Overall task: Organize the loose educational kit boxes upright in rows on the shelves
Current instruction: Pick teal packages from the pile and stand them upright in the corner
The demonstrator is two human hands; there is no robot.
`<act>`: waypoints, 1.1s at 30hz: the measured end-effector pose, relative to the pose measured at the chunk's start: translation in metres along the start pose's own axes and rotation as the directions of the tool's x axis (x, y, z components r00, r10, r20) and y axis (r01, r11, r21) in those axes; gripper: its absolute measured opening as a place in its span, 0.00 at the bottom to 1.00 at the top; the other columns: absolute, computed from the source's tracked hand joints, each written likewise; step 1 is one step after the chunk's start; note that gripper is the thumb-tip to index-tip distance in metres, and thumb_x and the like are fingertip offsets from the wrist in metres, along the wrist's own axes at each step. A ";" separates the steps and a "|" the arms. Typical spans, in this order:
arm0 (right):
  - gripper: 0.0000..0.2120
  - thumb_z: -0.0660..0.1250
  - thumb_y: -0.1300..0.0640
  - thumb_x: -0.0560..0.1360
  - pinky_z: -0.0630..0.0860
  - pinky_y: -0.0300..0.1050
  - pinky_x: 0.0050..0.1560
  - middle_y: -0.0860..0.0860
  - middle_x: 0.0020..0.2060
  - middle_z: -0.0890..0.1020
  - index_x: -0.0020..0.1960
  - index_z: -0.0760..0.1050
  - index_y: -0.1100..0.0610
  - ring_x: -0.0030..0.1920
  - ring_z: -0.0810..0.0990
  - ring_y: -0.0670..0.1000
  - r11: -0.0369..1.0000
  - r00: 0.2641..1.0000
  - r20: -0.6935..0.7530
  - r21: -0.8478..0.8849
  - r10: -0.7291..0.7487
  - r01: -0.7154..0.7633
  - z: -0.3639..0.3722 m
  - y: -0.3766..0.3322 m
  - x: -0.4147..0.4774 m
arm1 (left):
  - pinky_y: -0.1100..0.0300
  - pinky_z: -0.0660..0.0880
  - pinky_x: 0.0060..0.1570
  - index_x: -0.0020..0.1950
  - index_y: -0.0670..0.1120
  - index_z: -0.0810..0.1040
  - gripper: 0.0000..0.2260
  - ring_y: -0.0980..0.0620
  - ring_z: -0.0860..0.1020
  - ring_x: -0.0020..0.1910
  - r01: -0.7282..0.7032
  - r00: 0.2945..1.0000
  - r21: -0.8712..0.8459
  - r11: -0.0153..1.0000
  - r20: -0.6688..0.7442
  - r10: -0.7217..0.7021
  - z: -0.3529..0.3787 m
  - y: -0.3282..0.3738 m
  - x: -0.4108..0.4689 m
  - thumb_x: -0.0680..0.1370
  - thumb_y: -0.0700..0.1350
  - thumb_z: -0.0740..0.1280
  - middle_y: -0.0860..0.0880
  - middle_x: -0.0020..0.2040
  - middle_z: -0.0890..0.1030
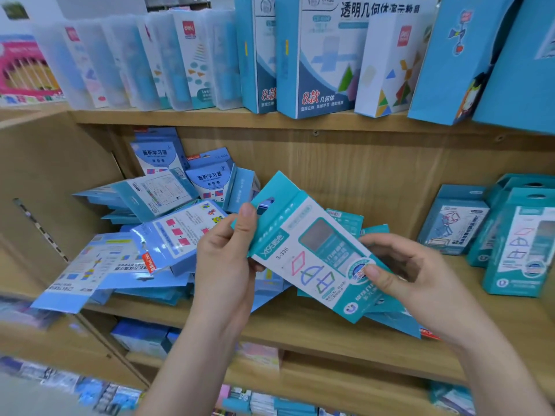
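Note:
I hold a teal and white kit box tilted in front of the middle shelf. My left hand pinches its upper left edge near the hang tab. My right hand grips its lower right side, thumb on the front. A jumbled pile of blue kit boxes lies flat and slanted on the left of that shelf. More teal boxes lie under the held one. At the right, teal boxes stand upright in a row.
The upper shelf carries upright clear plastic cases and tall blue and white boxes. A lower shelf holds more packs. A wooden side panel closes the left end.

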State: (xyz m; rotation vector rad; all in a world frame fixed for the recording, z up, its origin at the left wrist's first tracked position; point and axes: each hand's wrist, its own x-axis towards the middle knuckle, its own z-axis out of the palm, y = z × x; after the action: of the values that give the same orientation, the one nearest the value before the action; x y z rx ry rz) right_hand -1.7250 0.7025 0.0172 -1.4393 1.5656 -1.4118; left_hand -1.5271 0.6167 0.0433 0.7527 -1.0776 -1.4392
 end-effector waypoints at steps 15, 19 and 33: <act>0.10 0.65 0.55 0.74 0.74 0.40 0.34 0.53 0.33 0.82 0.40 0.79 0.60 0.34 0.79 0.47 0.950 0.970 -0.244 0.305 0.016 0.061 0.057 -0.049 -0.024 | 0.58 0.69 0.31 0.33 0.47 0.80 0.10 0.49 0.74 0.32 -0.101 0.976 0.139 0.985 0.205 0.071 0.011 -0.012 -0.037 0.71 0.51 0.69 0.47 0.31 0.77; 0.11 0.67 0.53 0.70 0.76 0.46 0.37 0.59 0.36 0.83 0.42 0.80 0.62 0.36 0.80 0.52 0.925 0.953 -0.281 0.379 0.112 0.003 0.045 -0.040 -0.037 | 0.60 0.65 0.28 0.35 0.38 0.76 0.17 0.50 0.70 0.30 -0.153 0.954 0.200 0.968 0.284 0.092 0.024 -0.022 -0.048 0.70 0.52 0.69 0.40 0.29 0.74; 0.09 0.71 0.58 0.69 0.75 0.38 0.28 0.52 0.27 0.81 0.32 0.80 0.59 0.28 0.78 0.47 0.905 0.813 -0.557 0.414 0.169 0.096 -0.068 -0.024 -0.083 | 0.67 0.71 0.33 0.43 0.51 0.81 0.09 0.59 0.74 0.35 -0.082 0.742 0.175 0.981 0.668 -0.057 0.126 -0.063 -0.088 0.71 0.56 0.70 0.53 0.36 0.79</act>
State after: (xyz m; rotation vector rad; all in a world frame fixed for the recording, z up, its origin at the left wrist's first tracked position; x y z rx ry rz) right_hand -1.7586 0.8049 0.0387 -0.7321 1.4637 -2.1515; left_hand -1.6511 0.7252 0.0224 0.3367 -1.7981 -1.6575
